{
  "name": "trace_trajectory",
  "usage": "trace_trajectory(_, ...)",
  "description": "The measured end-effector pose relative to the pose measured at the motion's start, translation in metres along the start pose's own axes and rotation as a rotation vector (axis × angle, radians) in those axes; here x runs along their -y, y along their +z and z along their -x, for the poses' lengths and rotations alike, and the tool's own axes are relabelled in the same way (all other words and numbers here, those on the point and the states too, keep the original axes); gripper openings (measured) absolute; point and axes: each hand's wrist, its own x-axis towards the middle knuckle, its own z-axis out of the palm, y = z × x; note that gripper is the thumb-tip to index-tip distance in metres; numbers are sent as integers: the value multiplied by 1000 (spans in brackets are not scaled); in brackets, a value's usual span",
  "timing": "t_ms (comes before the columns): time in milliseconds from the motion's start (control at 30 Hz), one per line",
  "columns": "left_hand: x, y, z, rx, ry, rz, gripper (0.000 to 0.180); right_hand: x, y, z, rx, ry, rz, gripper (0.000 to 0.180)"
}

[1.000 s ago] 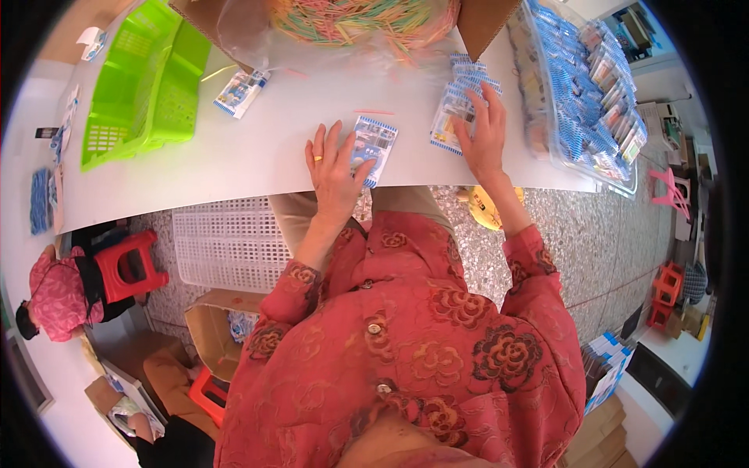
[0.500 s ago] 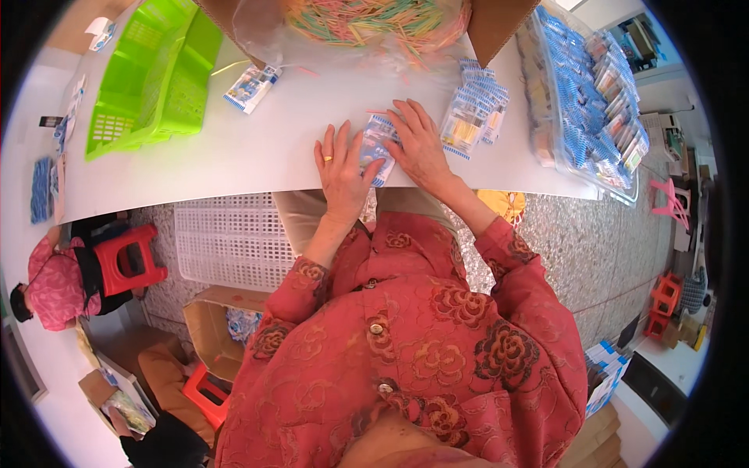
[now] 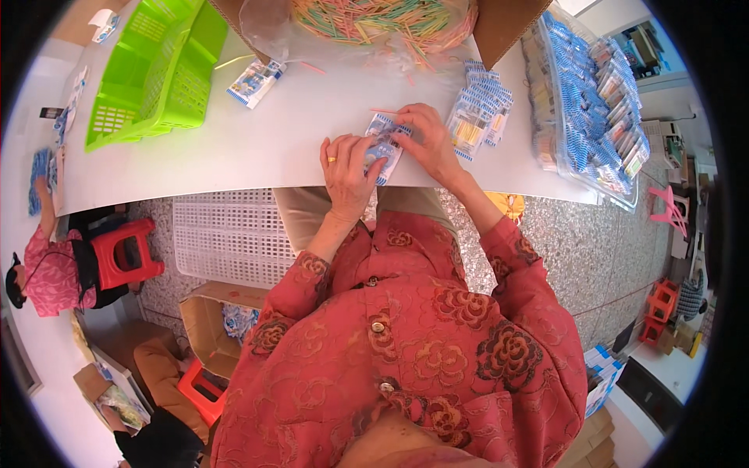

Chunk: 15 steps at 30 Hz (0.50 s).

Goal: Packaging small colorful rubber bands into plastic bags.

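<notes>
A small blue-and-white packet lies on the white table near its front edge. My left hand, a ring on one finger, rests on the packet's left side with its fingers spread. The fingers of my right hand pinch the packet's upper right part. Just right of that hand lies a fanned stack of similar packets. Above both hands stands a cardboard box with a clear bag full of thin coloured sticks.
A green plastic basket sits at the table's far left, one loose packet beside it. A clear tray of blue packets fills the right end. A white crate stands under the table; a person in pink sits by a red stool.
My right hand left the stack of packets at the right and came left to the packet under my left hand. My left hand stayed on that packet.
</notes>
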Motion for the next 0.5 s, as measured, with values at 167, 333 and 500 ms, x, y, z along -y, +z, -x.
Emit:
trace_trajectory(167, 1, 0, 0, 3, -13, 26, 48, -6, -4, -11, 68, -10, -20, 21)
trace_trajectory(333, 0, -1, -3, -3, -23, 37, 53, -7, -2, -16, 103, -12, -43, 17)
trace_trajectory(500, -3, -3, -6, 24, -43, 48, 57, -7, 0, -16, 63, -213, 71, 13)
